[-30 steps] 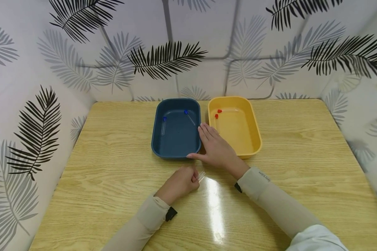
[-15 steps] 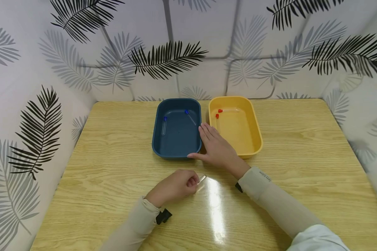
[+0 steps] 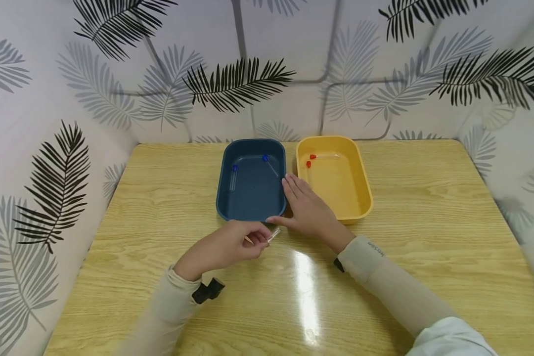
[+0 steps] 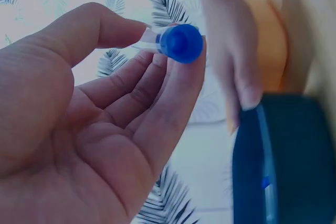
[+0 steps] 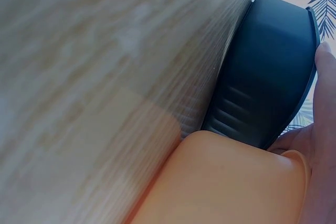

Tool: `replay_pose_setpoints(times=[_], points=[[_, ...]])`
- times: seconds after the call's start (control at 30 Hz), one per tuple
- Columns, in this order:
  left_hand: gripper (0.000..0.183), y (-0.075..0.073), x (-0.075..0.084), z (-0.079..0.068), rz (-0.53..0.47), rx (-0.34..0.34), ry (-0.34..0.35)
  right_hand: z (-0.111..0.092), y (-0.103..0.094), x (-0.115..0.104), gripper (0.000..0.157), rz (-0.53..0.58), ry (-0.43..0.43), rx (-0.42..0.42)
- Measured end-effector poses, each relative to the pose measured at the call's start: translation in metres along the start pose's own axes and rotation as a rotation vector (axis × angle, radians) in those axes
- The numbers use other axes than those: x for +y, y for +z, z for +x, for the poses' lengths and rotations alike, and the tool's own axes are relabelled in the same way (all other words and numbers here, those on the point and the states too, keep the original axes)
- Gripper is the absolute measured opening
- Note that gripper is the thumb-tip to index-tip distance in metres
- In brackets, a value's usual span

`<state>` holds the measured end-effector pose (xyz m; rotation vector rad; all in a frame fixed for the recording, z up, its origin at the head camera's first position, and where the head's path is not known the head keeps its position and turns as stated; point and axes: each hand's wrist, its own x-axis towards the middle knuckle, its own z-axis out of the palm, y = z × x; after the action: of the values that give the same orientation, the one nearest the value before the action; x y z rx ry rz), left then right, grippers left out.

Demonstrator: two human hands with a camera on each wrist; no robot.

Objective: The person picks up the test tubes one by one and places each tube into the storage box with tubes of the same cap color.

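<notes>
My left hand (image 3: 231, 247) pinches a clear test tube (image 3: 273, 234) between thumb and fingers, just in front of the blue bin (image 3: 253, 200). In the left wrist view the tube's blue cap (image 4: 181, 43) faces the camera and hides most of the tube. My right hand (image 3: 311, 213) rests on the blue bin's near right corner, fingers straight along its right rim and thumb at the front rim. Two blue-capped tubes lie inside that bin, one at the left (image 3: 233, 179) and one at the back right (image 3: 271, 167).
To the right stands a yellow bin (image 3: 340, 190), close beside the blue one, with a red-capped tube (image 3: 325, 156) along its back and another red cap (image 3: 308, 164) near its left wall. Both bins sit on a wood-grain table (image 3: 427, 222) before a leaf-patterned backdrop (image 3: 382, 99).
My left hand has drawn left and then risen toward the blue bin's front edge, carrying the tube, with its palm turning up more. The right hand stays put on the rim.
</notes>
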<state>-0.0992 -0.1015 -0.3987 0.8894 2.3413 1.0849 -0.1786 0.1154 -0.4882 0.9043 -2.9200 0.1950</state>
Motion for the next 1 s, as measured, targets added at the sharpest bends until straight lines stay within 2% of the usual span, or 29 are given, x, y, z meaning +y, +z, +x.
replay_pose_setpoints(times=[0.27, 0.4, 0.5, 0.77, 1.0], points=[[0.018, -0.034, 0.008, -0.003, 0.084, 0.090, 0.021, 0.001, -0.001, 0.000, 0.104, 0.017, 0.000, -0.025], [0.021, -0.048, 0.009, 0.001, 0.113, 0.125, 0.050, 0.000, -0.002, 0.000, 0.104, 0.017, 0.001, -0.029], [0.022, -0.056, 0.006, 0.007, 0.121, 0.152, 0.043, 0.000, -0.002, 0.000, 0.104, 0.016, -0.004, -0.023], [0.025, -0.067, -0.010, 0.026, 0.049, 0.202, -0.005, 0.001, -0.001, 0.001, 0.105, 0.016, -0.001, -0.018], [0.028, -0.073, -0.023, 0.043, -0.036, 0.283, -0.005, 0.001, -0.001, 0.000, 0.105, 0.017, -0.004, -0.005]])
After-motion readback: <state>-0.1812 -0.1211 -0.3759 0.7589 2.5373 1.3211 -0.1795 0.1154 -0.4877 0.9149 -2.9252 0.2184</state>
